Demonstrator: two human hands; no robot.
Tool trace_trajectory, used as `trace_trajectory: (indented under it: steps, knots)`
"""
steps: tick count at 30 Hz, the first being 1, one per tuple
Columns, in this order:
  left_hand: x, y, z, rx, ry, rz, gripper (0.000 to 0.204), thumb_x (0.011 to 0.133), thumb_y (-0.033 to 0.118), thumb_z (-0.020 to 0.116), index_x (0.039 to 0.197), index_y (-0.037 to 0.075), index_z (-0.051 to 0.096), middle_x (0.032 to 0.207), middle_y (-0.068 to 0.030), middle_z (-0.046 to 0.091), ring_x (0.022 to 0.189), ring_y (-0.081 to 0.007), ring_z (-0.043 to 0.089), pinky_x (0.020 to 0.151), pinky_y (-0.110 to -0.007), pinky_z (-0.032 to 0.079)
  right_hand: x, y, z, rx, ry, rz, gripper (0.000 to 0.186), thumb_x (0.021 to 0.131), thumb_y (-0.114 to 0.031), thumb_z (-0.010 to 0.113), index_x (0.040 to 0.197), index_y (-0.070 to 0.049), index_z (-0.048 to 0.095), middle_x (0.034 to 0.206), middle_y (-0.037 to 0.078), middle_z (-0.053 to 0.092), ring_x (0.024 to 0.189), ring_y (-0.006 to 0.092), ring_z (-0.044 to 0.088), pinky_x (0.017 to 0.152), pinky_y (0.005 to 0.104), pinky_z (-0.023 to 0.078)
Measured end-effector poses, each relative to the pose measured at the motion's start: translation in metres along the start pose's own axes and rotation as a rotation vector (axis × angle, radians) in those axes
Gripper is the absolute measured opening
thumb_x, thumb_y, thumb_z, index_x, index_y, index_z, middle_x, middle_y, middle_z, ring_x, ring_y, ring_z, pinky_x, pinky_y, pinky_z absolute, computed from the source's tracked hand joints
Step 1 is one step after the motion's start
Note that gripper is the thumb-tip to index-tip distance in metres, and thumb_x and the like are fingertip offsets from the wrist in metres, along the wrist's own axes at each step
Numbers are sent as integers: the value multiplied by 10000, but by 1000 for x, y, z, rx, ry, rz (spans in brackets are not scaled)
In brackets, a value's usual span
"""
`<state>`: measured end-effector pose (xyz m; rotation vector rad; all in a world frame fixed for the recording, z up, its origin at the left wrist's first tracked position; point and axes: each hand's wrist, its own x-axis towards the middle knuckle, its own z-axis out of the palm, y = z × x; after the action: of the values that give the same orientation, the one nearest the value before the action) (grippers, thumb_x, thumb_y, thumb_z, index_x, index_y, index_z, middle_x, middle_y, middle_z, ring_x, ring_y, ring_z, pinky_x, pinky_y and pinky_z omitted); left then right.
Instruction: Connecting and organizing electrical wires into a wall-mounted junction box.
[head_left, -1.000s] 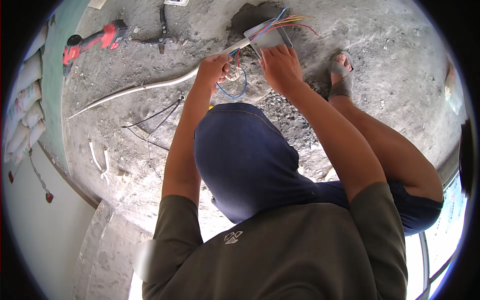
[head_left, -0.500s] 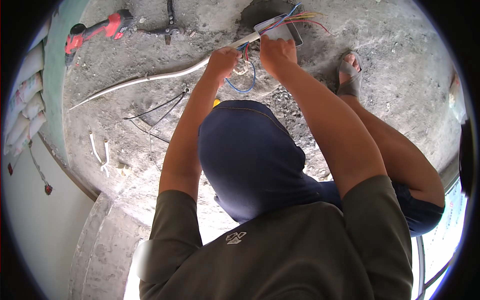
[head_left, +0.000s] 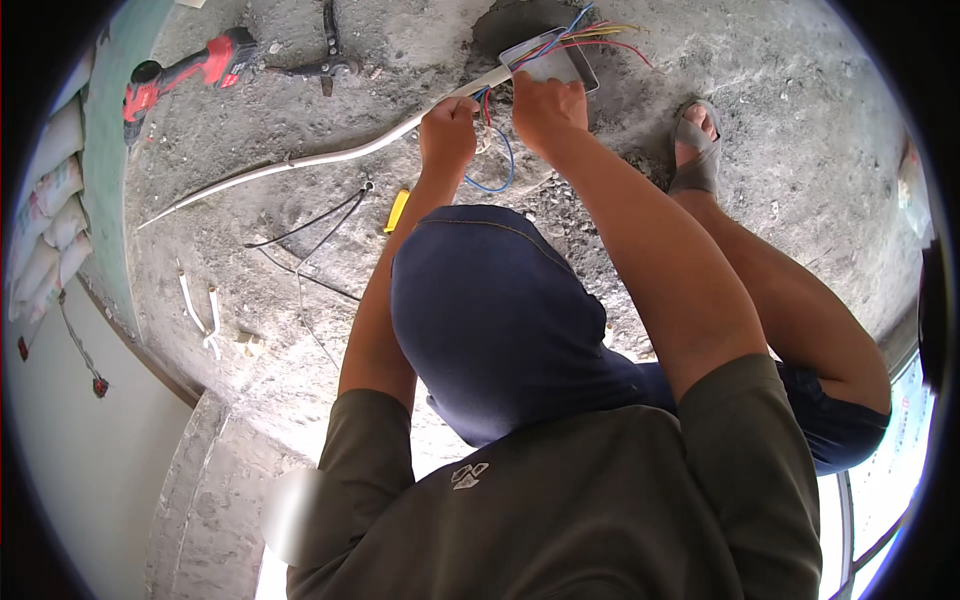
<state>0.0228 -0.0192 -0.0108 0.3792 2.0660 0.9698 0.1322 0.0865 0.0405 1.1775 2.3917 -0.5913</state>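
My left hand [head_left: 448, 130] is closed around the white conduit [head_left: 350, 151], where blue and red wires come out beside its fingers. A blue loop [head_left: 507, 172] hangs below them. Just to the right, my right hand [head_left: 548, 112] has its fingers curled at the near edge of a shallow grey metal box [head_left: 580, 75], gripping there; the fingertips are partly hidden. Coloured wires [head_left: 615, 40] run over the box and fan out at its far side, beside a dark hollow [head_left: 505, 25] in the rough concrete.
A red cordless tool [head_left: 215, 62], black cutters [head_left: 330, 62], yellow object [head_left: 397, 210], dark wires [head_left: 315, 235] and short white pipes [head_left: 205, 325] lie on the floor. Stacked sacks [head_left: 55, 175] line the left edge. My sandalled foot [head_left: 692, 150] rests right of the box.
My right hand has shifted slightly up and left, its fingers more curled over the box edge. My left hand has moved slightly up and right. The yellow object now shows beside the left forearm.
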Motion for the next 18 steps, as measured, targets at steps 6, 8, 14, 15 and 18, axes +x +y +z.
trace_trajectory:
  steps: [6, 8, 14, 15, 18]
  knots:
    - [3, 8, -2, -7, 23, -101, 206, 839, 200, 562, 860, 60, 712, 589, -54, 575, 550, -118, 511, 561, -306, 413, -1, -2, 3, -11, -11, 12, 177, 828, -117, 550, 1003, -102, 570, 887, 87, 696, 965, 239, 635, 879, 424, 386]
    - [-3, 11, -1, 89, 15, -43, 203, 840, 192, 560, 863, 64, 715, 573, -41, 553, 537, -105, 482, 547, -302, 399, 1, 0, 2, 5, 10, 11, 176, 827, -116, 553, 1001, -102, 574, 888, 94, 695, 959, 241, 639, 879, 422, 385]
    - [-14, 15, 4, 192, 121, 79, 218, 862, 202, 552, 891, 51, 707, 624, -33, 603, 562, -124, 539, 546, -300, 419, 3, 2, 5, 75, -39, 27, 197, 827, -118, 551, 1020, -94, 583, 890, 116, 691, 986, 239, 631, 900, 429, 380]
    - [-12, 18, 4, 194, 119, 80, 218, 862, 202, 552, 891, 51, 707, 624, -33, 603, 562, -124, 539, 546, -300, 419, 4, 7, 5, 67, -28, 3, 194, 817, -121, 559, 1006, -92, 589, 894, 122, 691, 1002, 229, 622, 900, 425, 380]
    - [-4, 24, -2, 501, 102, 189, 222, 846, 257, 540, 914, 114, 696, 783, -140, 666, 795, -332, 644, 715, -403, 478, -2, 14, 16, 81, 35, -52, 178, 797, -131, 572, 968, -89, 601, 891, 131, 687, 1003, 220, 614, 885, 412, 386]
